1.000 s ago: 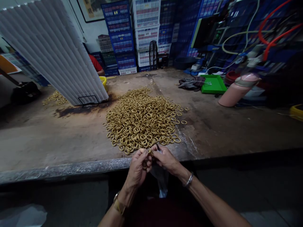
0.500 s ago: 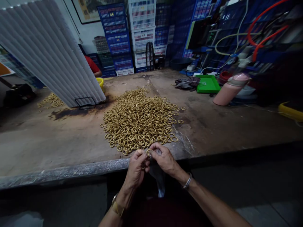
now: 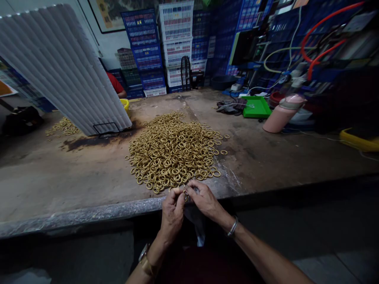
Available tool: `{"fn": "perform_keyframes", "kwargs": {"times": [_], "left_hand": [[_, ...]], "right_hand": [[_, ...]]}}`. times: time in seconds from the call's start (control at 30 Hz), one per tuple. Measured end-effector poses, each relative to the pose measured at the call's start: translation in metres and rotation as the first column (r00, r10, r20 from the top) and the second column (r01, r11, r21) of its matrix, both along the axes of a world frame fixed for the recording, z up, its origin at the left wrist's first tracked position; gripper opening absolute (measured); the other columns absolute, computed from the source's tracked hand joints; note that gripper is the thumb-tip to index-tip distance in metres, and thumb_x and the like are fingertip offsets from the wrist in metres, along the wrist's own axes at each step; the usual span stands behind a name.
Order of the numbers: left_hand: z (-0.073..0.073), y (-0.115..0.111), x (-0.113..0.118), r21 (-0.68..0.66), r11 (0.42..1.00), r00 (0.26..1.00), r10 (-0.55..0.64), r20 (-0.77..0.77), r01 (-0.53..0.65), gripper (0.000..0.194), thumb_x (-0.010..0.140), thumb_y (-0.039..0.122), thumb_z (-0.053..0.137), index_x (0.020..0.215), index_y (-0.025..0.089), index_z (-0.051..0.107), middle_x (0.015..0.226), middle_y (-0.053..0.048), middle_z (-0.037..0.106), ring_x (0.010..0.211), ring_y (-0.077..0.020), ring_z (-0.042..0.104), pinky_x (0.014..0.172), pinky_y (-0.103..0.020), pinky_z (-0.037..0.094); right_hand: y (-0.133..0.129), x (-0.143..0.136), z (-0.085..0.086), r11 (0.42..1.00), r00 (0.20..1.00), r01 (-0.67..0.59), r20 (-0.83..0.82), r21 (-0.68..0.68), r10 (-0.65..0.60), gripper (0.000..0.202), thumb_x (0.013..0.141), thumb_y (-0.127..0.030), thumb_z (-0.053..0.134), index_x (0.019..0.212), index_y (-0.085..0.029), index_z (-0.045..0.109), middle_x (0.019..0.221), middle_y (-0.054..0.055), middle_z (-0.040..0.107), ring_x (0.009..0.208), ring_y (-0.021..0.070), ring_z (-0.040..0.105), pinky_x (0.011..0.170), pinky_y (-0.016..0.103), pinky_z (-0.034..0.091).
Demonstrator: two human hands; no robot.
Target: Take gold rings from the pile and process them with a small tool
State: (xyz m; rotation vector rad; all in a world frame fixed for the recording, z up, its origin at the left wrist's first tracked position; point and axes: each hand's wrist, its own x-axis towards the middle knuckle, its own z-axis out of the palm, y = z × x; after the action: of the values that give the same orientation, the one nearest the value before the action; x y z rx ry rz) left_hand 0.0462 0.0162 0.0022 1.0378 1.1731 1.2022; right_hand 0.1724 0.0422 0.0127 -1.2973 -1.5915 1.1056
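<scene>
A broad heap of brass-coloured rings (image 3: 171,152) lies on the worktable (image 3: 97,177) right in front of me. At the heap's near edge, just above the table's front edge, my left hand (image 3: 172,211) and my right hand (image 3: 204,199) meet fingertip to fingertip. Both are closed in a pinch, with a metal ring (image 3: 185,193) between them. Fingers partly cover the ring, and its detail is too small to make out. Below the hands hangs a translucent plastic bag (image 3: 197,227), mostly in shadow.
A ribbed grey-white panel (image 3: 68,71) leans on a wire stand (image 3: 106,129) at left, with more rings (image 3: 63,128) behind it. To the right are a green tray (image 3: 257,107), dark gloves (image 3: 231,106) and a pink bottle (image 3: 282,114). Crates (image 3: 174,29) stack behind; a red sleeve (image 3: 116,83) shows.
My left hand has turned slightly, its thumb now raised against the ring. My right hand stays nearly in place. The view has shifted a little.
</scene>
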Motion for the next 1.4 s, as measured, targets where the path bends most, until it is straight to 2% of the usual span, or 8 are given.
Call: {"fn": "perform_keyframes", "kwargs": {"times": [0.13,0.3,0.53,0.73,0.87,1.0,1.2,1.4], "left_hand": [[0.000,-0.002,0.001,-0.001,1.000,1.000,-0.027,0.004,0.027,0.020,0.075,0.037,0.056,0.082,0.018,0.054,0.060,0.003,0.050,0.046,-0.0068,0.041,0.042,-0.017,0.033],[0.007,-0.004,0.000,-0.162,0.967,0.955,-0.152,0.256,0.197,0.023,0.078,0.041,0.051,0.085,0.020,0.046,0.057,0.007,0.044,0.037,-0.0034,0.034,0.035,-0.014,0.028],[0.009,-0.005,0.000,-0.113,0.972,0.938,-0.164,0.304,0.207,0.024,0.077,0.041,0.053,0.081,0.019,0.044,0.061,0.006,0.048,0.040,-0.0030,0.037,0.036,-0.014,0.030],[0.003,-0.006,-0.003,-0.086,0.983,0.972,-0.145,0.185,0.163,0.026,0.077,0.043,0.053,0.084,0.020,0.045,0.058,0.007,0.047,0.039,-0.0038,0.038,0.036,-0.014,0.032],[0.005,-0.005,-0.005,-0.083,0.985,0.979,-0.137,0.153,0.151,0.027,0.076,0.043,0.054,0.085,0.019,0.045,0.058,0.007,0.047,0.039,-0.0037,0.038,0.035,-0.013,0.030],[0.007,-0.005,-0.005,-0.085,0.986,0.984,-0.133,0.114,0.143,0.027,0.076,0.042,0.054,0.084,0.019,0.046,0.053,0.008,0.043,0.038,-0.0036,0.036,0.035,-0.013,0.028],[0.006,-0.005,-0.004,-0.048,0.991,0.990,-0.122,0.069,0.125,0.022,0.077,0.038,0.053,0.081,0.017,0.046,0.052,0.008,0.041,0.039,-0.0031,0.034,0.036,-0.013,0.027],[0.011,-0.010,-0.007,-0.099,0.979,0.973,-0.160,0.164,0.177,0.024,0.076,0.040,0.055,0.080,0.018,0.045,0.056,0.007,0.045,0.039,-0.0026,0.035,0.036,-0.013,0.025]], "right_hand": [[0.001,0.000,-0.002,0.997,0.999,0.010,-0.049,-0.076,-0.014,0.025,0.079,-0.037,0.046,0.065,-0.017,0.051,0.056,-0.004,0.046,0.055,0.0086,0.042,0.053,0.020,0.034],[-0.001,-0.002,0.003,0.992,0.995,0.019,-0.095,-0.128,-0.032,0.024,0.078,-0.035,0.047,0.063,-0.017,0.050,0.052,-0.005,0.046,0.050,0.0077,0.041,0.051,0.019,0.034],[-0.002,-0.001,0.005,0.973,0.983,-0.015,-0.183,-0.230,-0.028,0.018,0.077,-0.029,0.044,0.066,-0.017,0.051,0.052,-0.005,0.050,0.042,0.0064,0.040,0.045,0.019,0.034],[-0.003,0.003,0.002,0.999,0.994,0.032,0.101,0.044,-0.036,0.016,0.078,-0.024,0.044,0.073,-0.017,0.058,0.061,-0.001,0.056,0.058,0.0098,0.049,0.056,0.021,0.037],[-0.007,0.005,-0.004,0.983,0.948,-0.124,0.310,0.138,0.076,0.014,0.078,-0.018,0.043,0.075,-0.018,0.057,0.063,0.000,0.058,0.057,0.0103,0.048,0.055,0.021,0.032],[-0.011,0.006,-0.009,0.957,0.864,-0.244,0.483,0.160,0.139,0.012,0.071,-0.012,0.045,0.072,-0.018,0.055,0.061,0.000,0.056,0.055,0.0110,0.046,0.053,0.022,0.027],[-0.015,0.005,-0.004,0.954,0.801,-0.257,0.587,0.158,0.119,0.014,0.069,-0.010,0.043,0.074,-0.019,0.054,0.063,0.000,0.057,0.057,0.0118,0.046,0.053,0.023,0.024],[-0.006,0.006,-0.004,0.975,0.745,-0.202,0.661,0.096,0.089,0.017,0.071,-0.012,0.045,0.081,-0.019,0.056,0.067,0.003,0.061,0.059,0.0133,0.050,0.054,0.024,0.023]]}}
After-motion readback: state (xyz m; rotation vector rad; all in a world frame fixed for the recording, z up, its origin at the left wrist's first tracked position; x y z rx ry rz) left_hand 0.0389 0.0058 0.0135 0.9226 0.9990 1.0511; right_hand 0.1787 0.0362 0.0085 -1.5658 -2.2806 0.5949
